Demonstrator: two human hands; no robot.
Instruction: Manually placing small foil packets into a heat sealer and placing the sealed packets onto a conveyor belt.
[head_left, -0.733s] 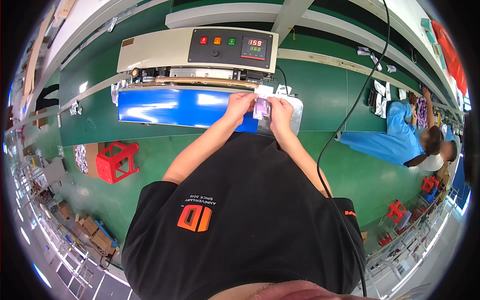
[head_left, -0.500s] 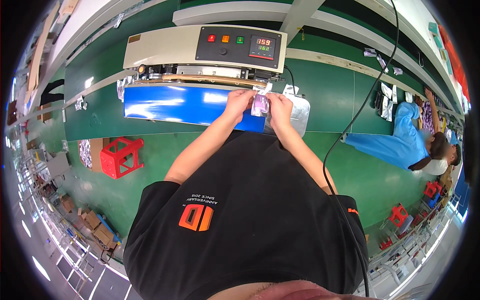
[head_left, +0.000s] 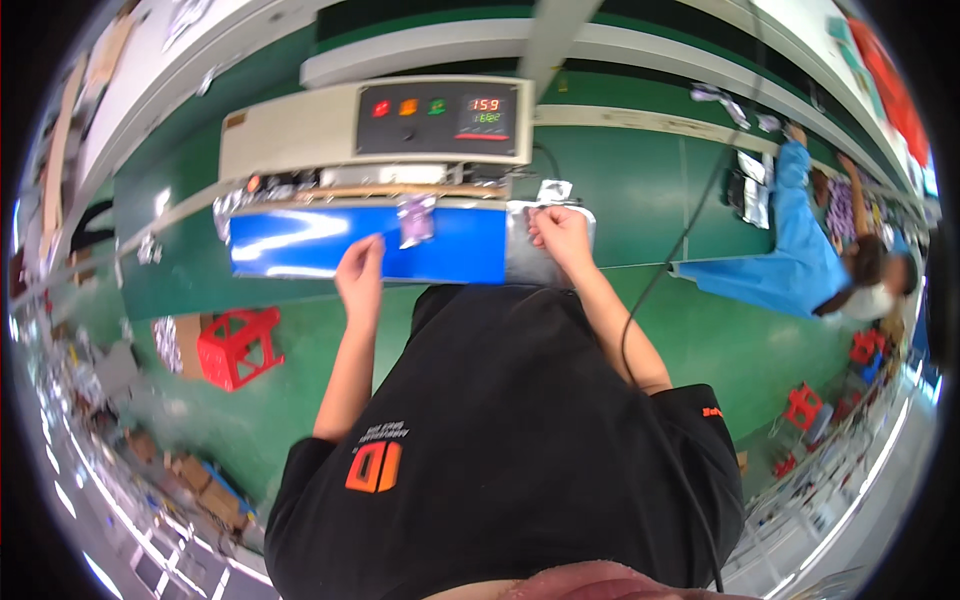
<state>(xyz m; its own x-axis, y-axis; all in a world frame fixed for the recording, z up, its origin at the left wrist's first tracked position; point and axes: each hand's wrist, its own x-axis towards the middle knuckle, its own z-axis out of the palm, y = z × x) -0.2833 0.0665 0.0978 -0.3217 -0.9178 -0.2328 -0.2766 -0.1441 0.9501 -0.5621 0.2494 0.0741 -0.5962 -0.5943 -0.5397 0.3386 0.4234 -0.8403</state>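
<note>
A small purple and silver foil pouch (head_left: 416, 220) lies on the blue conveyor belt (head_left: 455, 260) of a band sealing machine (head_left: 290, 130), its top edge at the sealing slot. My left hand (head_left: 360, 275) is at the belt's near edge, left of the pouch and apart from it. Its fingers are drawn together, with nothing visible in them. Over the grey metal plate (head_left: 535, 262) at the belt's right end, my right hand (head_left: 563, 236) has its fingers curled closed. Whatever they may hold is hidden. A silver-white packet (head_left: 555, 191) lies just beyond that hand.
The machine stands on a green table (head_left: 630, 175), with its lit display on the right. A black cable (head_left: 680, 245) hangs at my right. Foil pouches (head_left: 750, 188) and a person in blue (head_left: 790, 255) are farther right. A red stool (head_left: 240, 348) stands at left.
Both hands have let go of the purple pouch, which now sits on the belt farther left. My left hand has moved left and nearer me; my right is over the metal plate. The view has shifted.
</note>
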